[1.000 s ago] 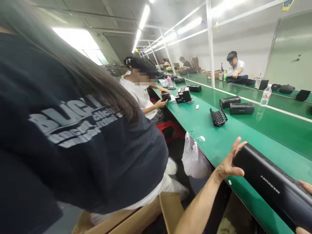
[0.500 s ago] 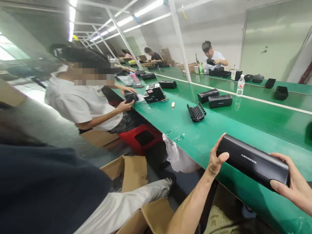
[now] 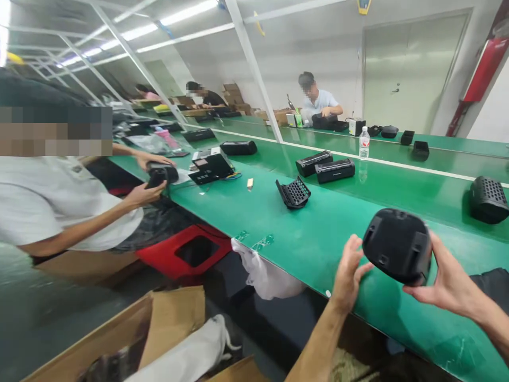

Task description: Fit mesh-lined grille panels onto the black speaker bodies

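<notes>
A black speaker housing [image 3: 395, 245] is held above the green table, its rounded end face turned toward the camera. My right hand [image 3: 449, 278] grips it from the right, thumb underneath and fingers behind. My left hand [image 3: 352, 270] is at its left side with fingers apart, the fingertips close to the housing's edge; whether they touch it is unclear. A black perforated grille shell [image 3: 295, 193] lies on the table beyond my hands. Two black speaker units [image 3: 335, 171] [image 3: 314, 162] rest behind that shell.
Green table [image 3: 238, 212] runs across the view. A water bottle [image 3: 363, 143], a perforated black unit [image 3: 488, 199] and a metal box [image 3: 214, 162] stand on it. A person in white [image 3: 71, 201] works at left. A plastic bag [image 3: 266, 273] hangs from the edge; cardboard boxes [image 3: 175, 313] lie below.
The housing has been turned from its long lettered side to its end face. My left hand has loosened from it. The view has shifted right, showing the perforated unit at the right.
</notes>
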Available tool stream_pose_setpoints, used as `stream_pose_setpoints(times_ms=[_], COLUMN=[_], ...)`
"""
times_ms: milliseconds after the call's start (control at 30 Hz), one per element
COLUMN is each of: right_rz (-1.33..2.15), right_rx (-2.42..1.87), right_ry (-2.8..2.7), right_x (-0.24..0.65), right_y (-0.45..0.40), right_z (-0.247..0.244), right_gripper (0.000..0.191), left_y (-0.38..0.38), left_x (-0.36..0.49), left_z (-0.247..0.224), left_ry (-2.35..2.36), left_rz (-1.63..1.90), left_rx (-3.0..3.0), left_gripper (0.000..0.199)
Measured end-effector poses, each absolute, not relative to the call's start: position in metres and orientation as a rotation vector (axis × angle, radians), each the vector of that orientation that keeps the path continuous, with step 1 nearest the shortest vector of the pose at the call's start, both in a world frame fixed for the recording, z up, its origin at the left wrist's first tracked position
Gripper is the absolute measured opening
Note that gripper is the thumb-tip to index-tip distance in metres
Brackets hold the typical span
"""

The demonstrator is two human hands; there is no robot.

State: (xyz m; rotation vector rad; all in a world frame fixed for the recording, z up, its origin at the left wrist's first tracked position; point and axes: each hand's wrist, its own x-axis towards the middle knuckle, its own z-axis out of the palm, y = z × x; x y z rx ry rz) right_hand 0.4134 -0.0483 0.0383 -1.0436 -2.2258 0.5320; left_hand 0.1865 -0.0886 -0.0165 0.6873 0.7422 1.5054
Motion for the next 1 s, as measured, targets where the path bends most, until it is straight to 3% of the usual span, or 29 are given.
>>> stream_pose_setpoints(times_ms=[100,200,400,500,600,700,767,1000], right_rz=[0.229,-0.025,-0.066,0.097,0.486,0.867,0.941,1.062], right_rx=[-0.987,-0.955,-0.982,-0.989,-1.03,-1.05,-1.051,-1.117], right_ry=[-2.395,-2.551,-2.613,-2.552,-2.354,-2.133,-2.024,-1.887], right_x=[0.42,0.414,0.407,0.428,0.456,0.47,0.469,0.459], right_y=[-0.041,-0.04,-0.048,-0.048,-0.048,-0.051,-0.055,-0.053], right_z=[0.063,0.067,0.059,0.058,0.047,0.031,0.023,0.033], right_gripper=[0.098,0.093,0.092,0.1,0.111,0.09,0.076,0.067], left_y=[-0.098,-0.101,-0.093,-0.095,-0.1,-0.102,-0.101,-0.092], left_x=[0.158,0.15,0.154,0.152,0.149,0.146,0.146,0.146], left_z=[0.0,0.007,-0.003,-0.001,0.006,0.01,0.01,-0.007], left_ry=[0.969,1.11,1.071,1.033,0.996,0.99,1.007,1.105], left_rz=[1.498,1.404,1.297,1.351,1.436,1.454,1.452,1.477], left_rx=[1.198,1.451,1.422,1.334,1.227,1.171,1.168,1.184], left_gripper=[0.126,0.118,0.114,0.107,0.096,0.09,0.089,0.086])
